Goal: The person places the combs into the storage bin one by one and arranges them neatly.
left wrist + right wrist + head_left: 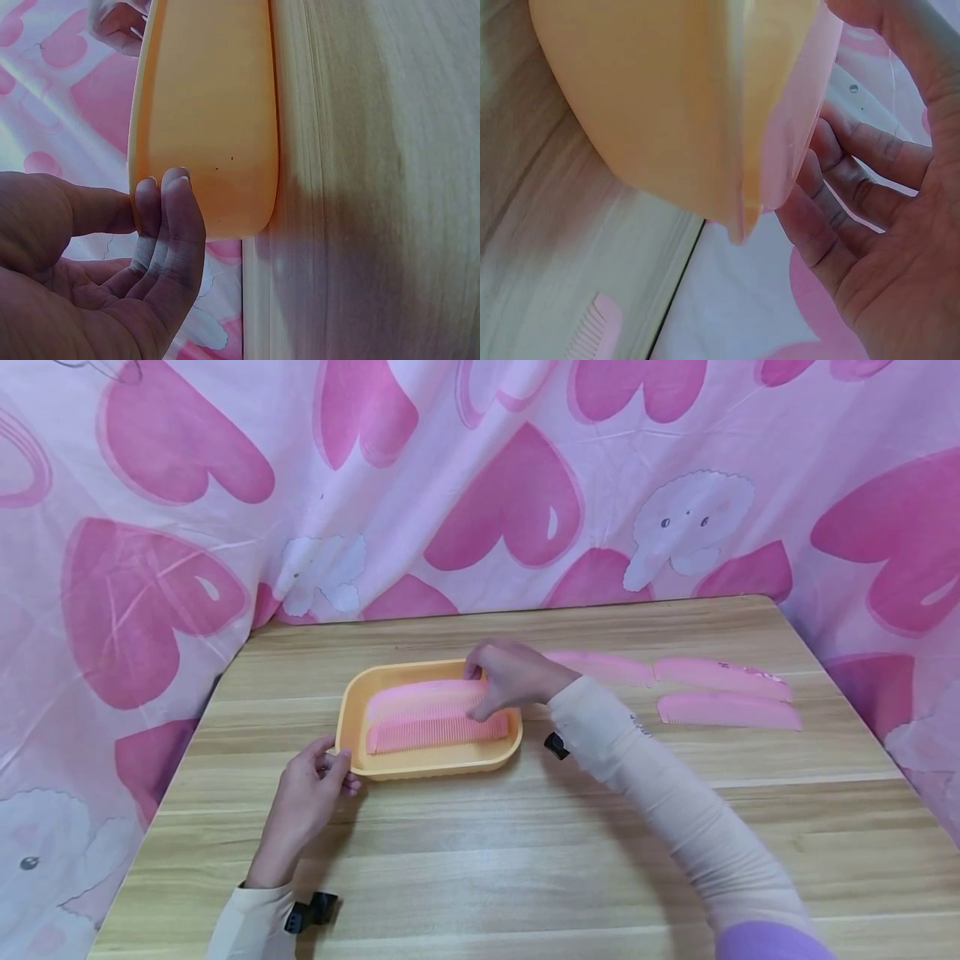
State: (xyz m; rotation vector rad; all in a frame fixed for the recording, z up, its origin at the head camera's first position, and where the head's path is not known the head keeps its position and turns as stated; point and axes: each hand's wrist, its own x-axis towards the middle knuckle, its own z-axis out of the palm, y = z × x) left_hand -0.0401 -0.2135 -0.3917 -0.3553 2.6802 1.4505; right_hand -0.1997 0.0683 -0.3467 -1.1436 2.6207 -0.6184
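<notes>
A shallow yellow-orange tray lies on the table with pink comb pieces in it, overlapping in the head view, teeth toward the front. My left hand pinches the tray's front left corner, thumb on the rim and fingertips against the outer wall. Over the tray's right end, my right hand holds a pink comb between thumb and fingers, its smooth side rising above the rim in the right wrist view.
To the right of the tray lie more pink combs: one partly behind the right hand, another bearing a printed mark, and a third in front of it. A pink heart-patterned curtain hangs behind the wooden table.
</notes>
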